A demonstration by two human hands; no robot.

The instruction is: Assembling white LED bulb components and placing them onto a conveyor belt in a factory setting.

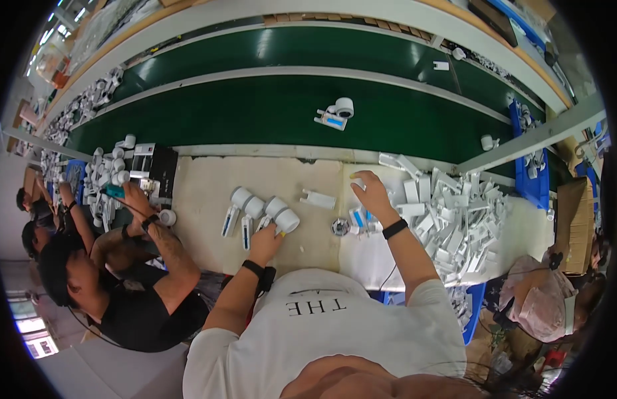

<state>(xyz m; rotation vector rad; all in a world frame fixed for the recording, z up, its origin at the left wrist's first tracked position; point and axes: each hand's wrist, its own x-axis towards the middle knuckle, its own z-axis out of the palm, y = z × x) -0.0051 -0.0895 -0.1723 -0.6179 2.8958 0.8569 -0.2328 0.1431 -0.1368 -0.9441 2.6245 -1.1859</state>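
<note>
My left hand (263, 246) is closed at the lower end of a white device with a fat cylindrical head (282, 214); part of it hides behind my fingers. Just left of it lies a similar white device (247, 202), and a slim white piece with a blue strip (230, 221) rests beside that. Over the bench to the right, my right hand (371, 194) has its fingers curved and apart, with nothing visible between them. Yellow covers show on a fingertip of each hand. Between the hands lie a flat white forked part (319, 199) and a small round part (340, 227).
A big heap of white plastic housings (458, 219) covers the bench's right side. Beyond the bench runs a green conveyor (248, 113) carrying a white device (336, 114). Blue bins (531, 166) stand at right. A co-worker (122, 279) handles a teal tool at left.
</note>
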